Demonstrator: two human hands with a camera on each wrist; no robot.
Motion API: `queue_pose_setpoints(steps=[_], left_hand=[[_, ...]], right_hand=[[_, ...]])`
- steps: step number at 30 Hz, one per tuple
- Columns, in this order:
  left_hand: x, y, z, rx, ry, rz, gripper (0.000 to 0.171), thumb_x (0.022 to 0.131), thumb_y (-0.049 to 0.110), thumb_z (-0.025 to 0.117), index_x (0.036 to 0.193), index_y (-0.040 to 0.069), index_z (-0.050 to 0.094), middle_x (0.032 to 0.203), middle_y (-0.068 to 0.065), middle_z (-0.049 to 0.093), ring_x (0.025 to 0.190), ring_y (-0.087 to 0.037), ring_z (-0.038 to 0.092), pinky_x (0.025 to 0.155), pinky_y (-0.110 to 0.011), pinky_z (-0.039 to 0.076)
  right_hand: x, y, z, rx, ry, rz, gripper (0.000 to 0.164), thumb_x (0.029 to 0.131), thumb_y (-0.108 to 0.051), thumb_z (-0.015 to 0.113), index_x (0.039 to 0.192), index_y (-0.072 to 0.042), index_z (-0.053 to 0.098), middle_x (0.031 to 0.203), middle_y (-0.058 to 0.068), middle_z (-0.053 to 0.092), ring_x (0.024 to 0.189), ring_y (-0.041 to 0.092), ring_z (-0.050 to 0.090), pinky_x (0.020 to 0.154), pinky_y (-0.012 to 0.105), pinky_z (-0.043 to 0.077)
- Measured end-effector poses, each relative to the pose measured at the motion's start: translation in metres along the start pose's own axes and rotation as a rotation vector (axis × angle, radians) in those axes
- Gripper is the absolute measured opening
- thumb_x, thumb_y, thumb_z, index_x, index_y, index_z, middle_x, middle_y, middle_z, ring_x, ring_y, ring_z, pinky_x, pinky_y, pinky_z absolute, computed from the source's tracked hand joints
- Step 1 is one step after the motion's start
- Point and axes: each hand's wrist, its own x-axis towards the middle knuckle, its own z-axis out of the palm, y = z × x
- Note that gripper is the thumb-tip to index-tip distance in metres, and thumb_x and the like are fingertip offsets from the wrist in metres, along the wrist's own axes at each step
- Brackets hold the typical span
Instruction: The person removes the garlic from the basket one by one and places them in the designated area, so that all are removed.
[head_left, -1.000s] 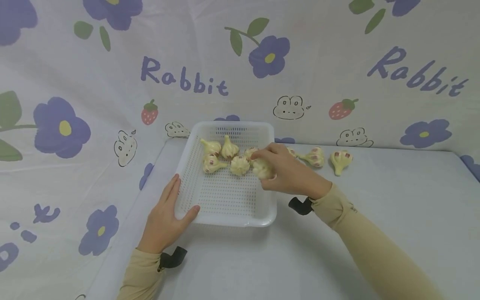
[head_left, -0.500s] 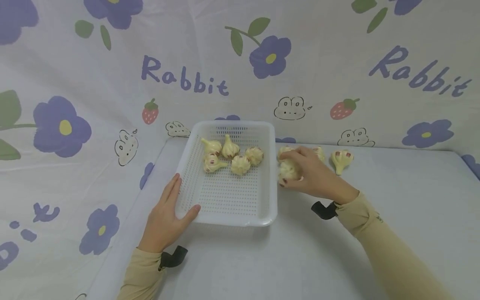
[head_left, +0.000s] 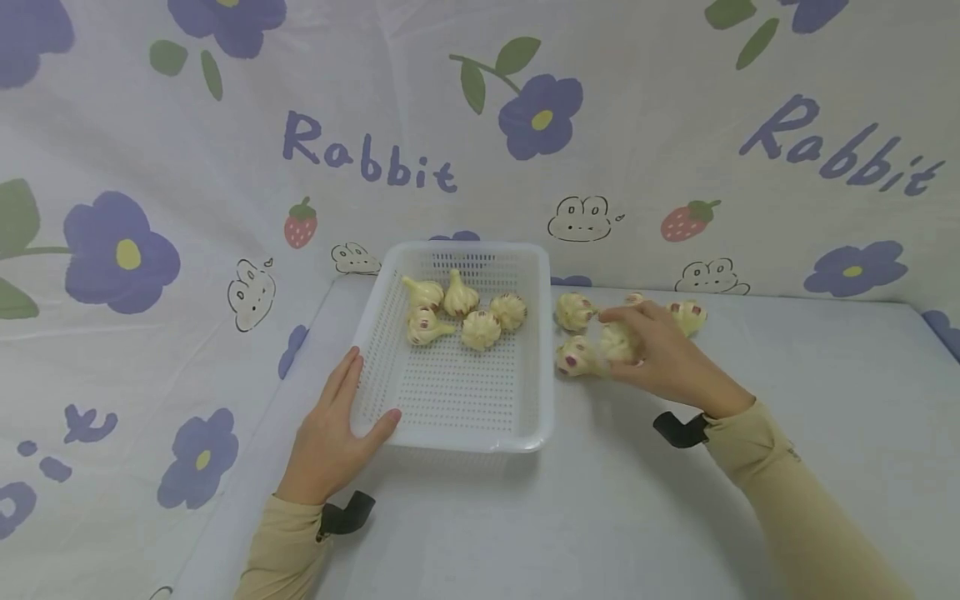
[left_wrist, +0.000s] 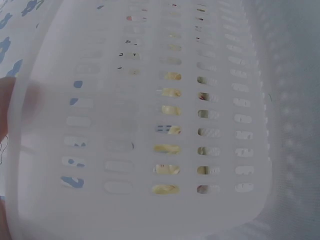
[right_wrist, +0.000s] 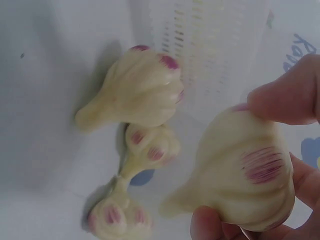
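My right hand [head_left: 671, 358] pinches a pale garlic bulb [head_left: 619, 343] with purple patches between thumb and fingers, over the table to the right of the basket. In the right wrist view the held garlic bulb [right_wrist: 240, 170] has its stem pointing lower left. Two more garlic bulbs, one nearer the back [head_left: 575, 311] and one in front [head_left: 577, 357], lie between the basket and this hand. My left hand [head_left: 330, 442] rests at the near left corner of the white perforated basket [head_left: 547, 400], fingers straight along its side, thumb at the rim.
Several garlic bulbs [head_left: 481, 331] sit in the back half of the basket. Beyond my right hand, another garlic bulb [head_left: 687, 317] is partly covered, as is one bulb's top [head_left: 634, 297]. A cloth printed with flowers and rabbits [head_left: 510, 200] hangs behind the white table [head_left: 480, 533].
The right hand has moved right, from above the basket to over the table, carrying the garlic bulb. The bulbs beside the basket now show. The left hand and basket stay put.
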Motion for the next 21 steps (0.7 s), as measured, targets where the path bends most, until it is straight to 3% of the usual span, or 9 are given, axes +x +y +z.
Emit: queue_pose_setpoints(steps=[4, 9, 17, 21], left_hand=[[0.0, 0.0, 0.0, 0.0, 0.003, 0.0, 0.091, 0.092, 0.042, 0.073, 0.162, 0.0, 0.031, 0.17, -0.012, 0.03, 0.148, -0.039, 0.044, 0.11, -0.06, 0.047], [0.0, 0.001, 0.0, 0.004, 0.016, 0.008, 0.092, 0.091, 0.042, 0.073, 0.161, 0.0, 0.033, 0.17, -0.013, 0.032, 0.147, -0.039, 0.046, 0.11, -0.059, 0.048], [-0.001, 0.0, 0.0, 0.0, 0.016, 0.006, 0.091, 0.092, 0.043, 0.073, 0.162, 0.001, 0.032, 0.17, -0.012, 0.032, 0.147, -0.039, 0.046, 0.109, -0.06, 0.048], [-0.001, 0.0, 0.0, -0.002, 0.015, 0.005, 0.092, 0.092, 0.043, 0.073, 0.162, 0.001, 0.032, 0.17, -0.012, 0.031, 0.147, -0.039, 0.045, 0.109, -0.059, 0.048]], right_hand=[[-0.002, 0.009, 0.001, -0.013, 0.016, 0.021, 0.062, 0.081, -0.008, 0.075, 0.141, -0.006, 0.058, 0.122, 0.023, 0.056, 0.098, 0.03, 0.051, 0.081, 0.043, 0.046], [-0.001, 0.025, 0.012, -0.031, -0.008, 0.065, 0.06, 0.082, -0.009, 0.075, 0.139, -0.004, 0.059, 0.113, 0.025, 0.054, 0.096, 0.031, 0.047, 0.075, 0.039, 0.041], [-0.002, 0.047, 0.033, -0.026, -0.038, 0.092, 0.06, 0.083, -0.01, 0.077, 0.139, -0.001, 0.058, 0.122, 0.031, 0.054, 0.107, 0.041, 0.051, 0.092, 0.06, 0.047], [-0.002, 0.05, 0.038, -0.022, -0.044, 0.094, 0.061, 0.083, -0.011, 0.078, 0.139, -0.001, 0.058, 0.128, 0.032, 0.055, 0.113, 0.045, 0.051, 0.092, 0.061, 0.047]])
